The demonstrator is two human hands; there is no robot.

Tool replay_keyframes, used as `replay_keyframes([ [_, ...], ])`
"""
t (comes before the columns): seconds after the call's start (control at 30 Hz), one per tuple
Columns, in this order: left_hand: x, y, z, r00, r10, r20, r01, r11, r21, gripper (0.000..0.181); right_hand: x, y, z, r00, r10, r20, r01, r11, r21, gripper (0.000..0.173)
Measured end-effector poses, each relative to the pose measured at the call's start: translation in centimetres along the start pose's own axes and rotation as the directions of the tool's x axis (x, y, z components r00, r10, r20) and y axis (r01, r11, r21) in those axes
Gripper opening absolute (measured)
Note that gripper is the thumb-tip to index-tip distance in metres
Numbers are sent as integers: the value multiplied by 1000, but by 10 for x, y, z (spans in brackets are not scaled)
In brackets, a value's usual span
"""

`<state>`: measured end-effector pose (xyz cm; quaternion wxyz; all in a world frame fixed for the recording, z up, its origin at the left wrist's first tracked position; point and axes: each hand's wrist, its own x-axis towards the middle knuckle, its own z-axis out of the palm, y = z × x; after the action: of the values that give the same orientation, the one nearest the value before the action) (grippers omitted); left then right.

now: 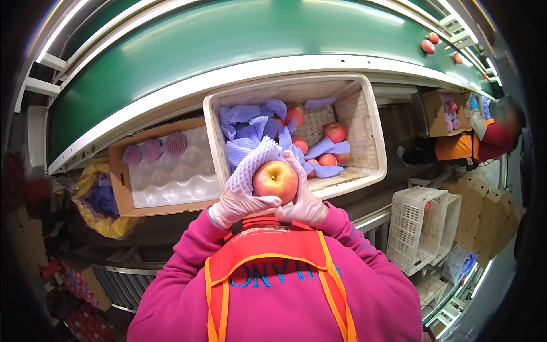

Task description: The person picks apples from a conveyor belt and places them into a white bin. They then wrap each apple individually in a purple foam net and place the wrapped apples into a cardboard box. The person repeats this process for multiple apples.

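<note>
Between my two gloved hands, close to my chest, is a red and yellow apple point(275, 181), its stem end facing up. My left hand point(245, 205) also has a purple foam net sleeve point(248, 171) at its fingers, beside the apple. The fingers of my right hand point(304, 196) rest along the apple's other side. Beyond them stands a white plastic crate point(378, 141) with several apples point(334, 132) and loose foam sleeves point(241, 114) inside. Left of it, a cardboard box point(122, 188) holds a molded tray point(171, 179) with several sleeved apples point(175, 143) at its far side.
A green conveyor belt point(256, 30) runs behind the crate, with several apples at its right. A yellow bag point(89, 179) of foam sleeves stands at left. On the right are stacked white crates point(406, 231) and a co-worker point(466, 143) beside another box point(433, 113).
</note>
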<state>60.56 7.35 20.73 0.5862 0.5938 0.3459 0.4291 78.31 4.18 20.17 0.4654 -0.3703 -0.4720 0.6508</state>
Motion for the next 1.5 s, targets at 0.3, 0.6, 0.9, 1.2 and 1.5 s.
replay_keyframes([
  [0.3, -40, 22, -27, 940, -299, 162, 313, 572, -758, 86, 43, 11, 39, 797, -496, 345, 600, 719, -351, 102],
  [0.6, -100, 11, -54, 903, -404, 148, 393, 633, -667, 53, 63, 46, 85, 592, 540, 598, -517, 824, -233, 62],
  [0.9, -163, 28, -48, 978, -195, 76, 189, 665, -722, 82, 44, 22, 143, 286, 708, 646, -524, 679, -513, 28],
  [1.2, -153, -15, -68, 805, -443, -396, 80, 741, -666, 62, 80, 23, 147, 928, 84, 362, -43, 992, -119, 24],
  [1.5, -153, 4, -87, 928, -320, -193, -78, 340, -937, 73, 41, 25, 173, 886, -129, 446, 422, 623, -658, 22],
])
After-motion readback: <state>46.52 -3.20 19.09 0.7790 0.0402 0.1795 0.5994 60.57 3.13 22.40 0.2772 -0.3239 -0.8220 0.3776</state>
